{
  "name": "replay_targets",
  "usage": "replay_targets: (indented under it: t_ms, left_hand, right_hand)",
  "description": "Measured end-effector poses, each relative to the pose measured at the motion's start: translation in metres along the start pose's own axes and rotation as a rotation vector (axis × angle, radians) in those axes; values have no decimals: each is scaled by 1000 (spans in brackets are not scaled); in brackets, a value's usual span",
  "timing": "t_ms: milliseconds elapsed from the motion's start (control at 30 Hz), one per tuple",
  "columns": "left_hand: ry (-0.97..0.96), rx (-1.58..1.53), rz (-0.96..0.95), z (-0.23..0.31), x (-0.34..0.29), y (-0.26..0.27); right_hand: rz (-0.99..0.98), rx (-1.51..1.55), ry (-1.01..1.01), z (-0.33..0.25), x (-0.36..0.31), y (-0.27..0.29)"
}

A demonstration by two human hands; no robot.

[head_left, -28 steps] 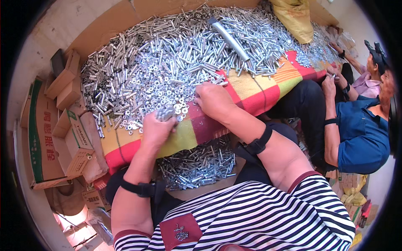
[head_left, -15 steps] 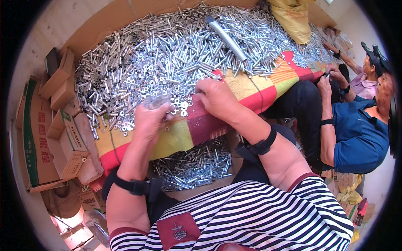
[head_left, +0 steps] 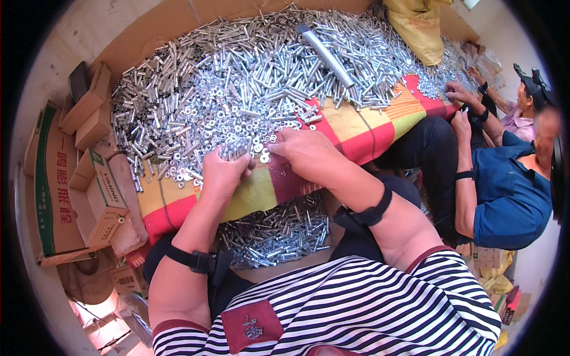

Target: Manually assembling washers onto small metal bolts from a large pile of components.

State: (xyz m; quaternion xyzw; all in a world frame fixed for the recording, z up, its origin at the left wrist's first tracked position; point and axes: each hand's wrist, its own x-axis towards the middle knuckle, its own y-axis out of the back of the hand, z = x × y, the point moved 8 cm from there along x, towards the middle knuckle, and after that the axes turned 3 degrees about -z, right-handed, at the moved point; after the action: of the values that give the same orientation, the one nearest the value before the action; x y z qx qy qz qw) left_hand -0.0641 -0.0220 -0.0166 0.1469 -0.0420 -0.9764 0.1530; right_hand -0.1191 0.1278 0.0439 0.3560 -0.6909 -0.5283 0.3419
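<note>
My left hand (head_left: pixel 224 175) is closed around a bundle of shiny metal bolts (head_left: pixel 236 149), their ends showing above the fingers. To its right, my right hand (head_left: pixel 301 153) has its fingers drawn together at a small group of flat washers (head_left: pixel 259 146) by the edge of the pile. What, if anything, is between those fingertips is too small to make out. Both hands are over a checked red and yellow cloth (head_left: pixel 252 196). Just beyond them lie loose nuts and washers (head_left: pixel 225 121), running into a large heap of bolts and sleeves (head_left: pixel 255 71).
A metal tube (head_left: pixel 326 56) lies on the heap. Below the cloth, a box holds more bolts (head_left: pixel 273 234). Cardboard boxes (head_left: pixel 65 184) stand at left, and a yellow sack (head_left: pixel 418 29) at the far right. Two people work at right, the nearer in a blue shirt (head_left: pixel 504 196).
My left hand has moved slightly right and turned, showing the bolts more clearly. My right hand has come down and left to the washers. The person in blue has reached a hand toward the heap.
</note>
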Motion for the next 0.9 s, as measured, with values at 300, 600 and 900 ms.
replay_targets:
  t_ms: [300, 600, 900]
  left_hand:
    - [15, -195, -181, 12, 6, -2]
    - [42, -204, -62, 2, 5, 2]
    - [-80, -106, -181, 21, -10, -11]
  right_hand:
    - [141, 362, -77, 28, -6, 10]
    - [51, 134, -189, 12, 1, -9]
    - [88, 1329, -351, 30, 8, -19]
